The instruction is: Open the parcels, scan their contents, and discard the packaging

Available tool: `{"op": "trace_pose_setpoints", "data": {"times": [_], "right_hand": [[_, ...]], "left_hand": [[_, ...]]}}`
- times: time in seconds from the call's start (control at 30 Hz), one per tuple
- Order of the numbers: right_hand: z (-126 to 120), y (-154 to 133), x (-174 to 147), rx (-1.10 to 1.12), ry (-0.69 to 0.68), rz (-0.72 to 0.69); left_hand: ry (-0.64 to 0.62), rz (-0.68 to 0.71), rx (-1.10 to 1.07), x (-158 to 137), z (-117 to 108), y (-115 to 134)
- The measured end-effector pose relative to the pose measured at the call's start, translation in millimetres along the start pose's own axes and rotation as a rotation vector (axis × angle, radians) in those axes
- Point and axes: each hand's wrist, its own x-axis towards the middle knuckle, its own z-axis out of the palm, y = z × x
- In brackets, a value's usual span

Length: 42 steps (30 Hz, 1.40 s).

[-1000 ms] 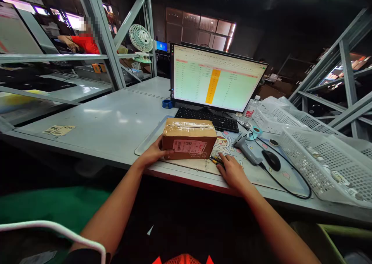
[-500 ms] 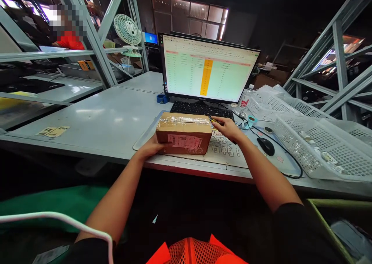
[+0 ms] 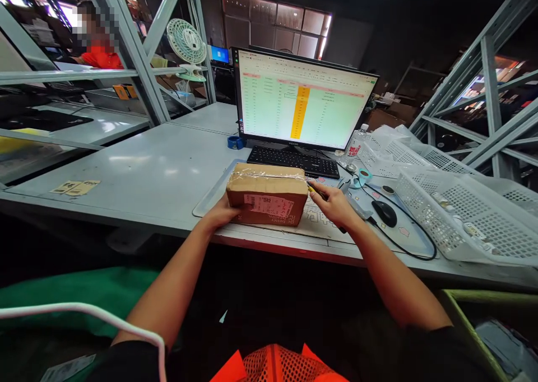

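A taped brown cardboard box sits on the desk mat, a printed label on the side facing me. My left hand is wrapped round its lower left end, with some fingers hidden by the box. At the other end, my right hand is closed round a yellow and black utility knife. Its tip is at the box's right end, near the upper edge; whether the blade touches the tape cannot be seen. Clear shiny tape runs along the box's top.
Behind the box stand a keyboard and a monitor. To the right are a mouse, its cable and white plastic baskets. Blue tape lies left of the keyboard. Another person is beyond the metal frame.
My right hand has come slightly down and toward me with the knife, along the box's right end. My left hand stays on the box, which has barely shifted.
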Motion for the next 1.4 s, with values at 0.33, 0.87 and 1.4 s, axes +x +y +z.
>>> {"op": "trace_pose_setpoints", "data": {"times": [0.33, 0.87, 1.4], "right_hand": [[-5, 15, -23, -0.048, 0.113, 0.11], [-19, 16, -29, 0.312, 0.066, 0.361], [-10, -18, -31, 0.318, 0.042, 0.314]], "left_hand": [[0.369, -0.016, 0.188, -38, 34, 17], [0.272, 0.22, 0.052, -29, 20, 37], [-0.099, 0.067, 0.002, 15, 12, 3]]}}
